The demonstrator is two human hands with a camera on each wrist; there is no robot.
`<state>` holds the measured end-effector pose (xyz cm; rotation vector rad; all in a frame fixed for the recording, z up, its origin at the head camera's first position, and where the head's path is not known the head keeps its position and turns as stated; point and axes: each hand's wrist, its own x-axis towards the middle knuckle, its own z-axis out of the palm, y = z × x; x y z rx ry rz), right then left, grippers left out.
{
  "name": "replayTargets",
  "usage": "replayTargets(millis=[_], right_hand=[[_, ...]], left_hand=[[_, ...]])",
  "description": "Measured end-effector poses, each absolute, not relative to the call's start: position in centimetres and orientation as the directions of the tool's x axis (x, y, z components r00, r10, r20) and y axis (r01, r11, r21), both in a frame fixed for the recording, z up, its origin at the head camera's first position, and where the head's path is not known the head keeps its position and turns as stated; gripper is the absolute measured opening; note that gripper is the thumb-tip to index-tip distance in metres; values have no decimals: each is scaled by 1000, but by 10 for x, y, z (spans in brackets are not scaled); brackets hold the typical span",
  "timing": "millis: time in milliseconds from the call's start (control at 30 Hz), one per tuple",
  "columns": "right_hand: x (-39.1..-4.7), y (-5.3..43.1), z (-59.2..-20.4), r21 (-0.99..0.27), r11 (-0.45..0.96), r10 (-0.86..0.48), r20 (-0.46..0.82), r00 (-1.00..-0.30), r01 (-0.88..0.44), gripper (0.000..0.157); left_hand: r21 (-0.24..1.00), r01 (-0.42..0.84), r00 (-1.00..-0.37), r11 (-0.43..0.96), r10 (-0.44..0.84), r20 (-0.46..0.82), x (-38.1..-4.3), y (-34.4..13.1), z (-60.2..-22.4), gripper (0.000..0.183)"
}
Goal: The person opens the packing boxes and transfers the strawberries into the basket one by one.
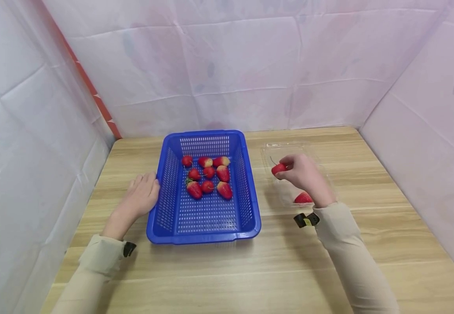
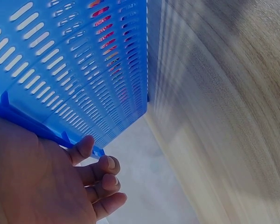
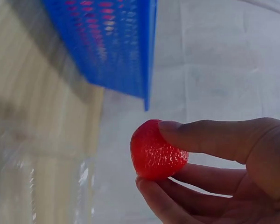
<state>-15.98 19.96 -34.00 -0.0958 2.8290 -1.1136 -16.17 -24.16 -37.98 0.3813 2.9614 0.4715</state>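
Note:
My right hand (image 1: 303, 174) pinches a red strawberry (image 3: 156, 151) between thumb and fingers, with a thin stem sticking up from it in the head view. It is held over a clear plastic box (image 1: 268, 152), whose near end contains another strawberry (image 1: 303, 198). My left hand (image 1: 142, 192) rests against the left side of a blue perforated basket (image 1: 203, 240); its fingers (image 2: 107, 163) lie loosely bent at the rim in the left wrist view. Inside the basket are several strawberries (image 1: 225, 190) with pale tops and several round red cherries (image 1: 187, 161).
Basket and box stand side by side on a light wooden table (image 1: 211, 279). White patterned sheeting (image 1: 242, 65) rises behind the table and along both sides. A strip of orange-red (image 1: 93, 93) runs down the back left corner.

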Motion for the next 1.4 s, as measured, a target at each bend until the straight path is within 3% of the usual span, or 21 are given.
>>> replayTargets(millis=[233, 500, 1067, 1400], right_hand=[[-165, 179, -322, -645, 761, -114, -29, -993, -68, 27], [-175, 151, -309, -697, 714, -125, -50, -991, -55, 25], [-203, 88, -318, -689, 709, -225, -19, -974, -151, 21], [-207, 60, -329, -708, 698, -240, -90, -967, -108, 25]], left_hand=[[316, 224, -962, 922, 262, -83, -162, -241, -379, 39], [318, 229, -960, 920, 268, -84, -164, -243, -381, 41], [316, 230, -960, 920, 268, -83, -164, -243, -380, 41], [319, 241, -960, 917, 274, -62, -164, -243, -381, 35]])
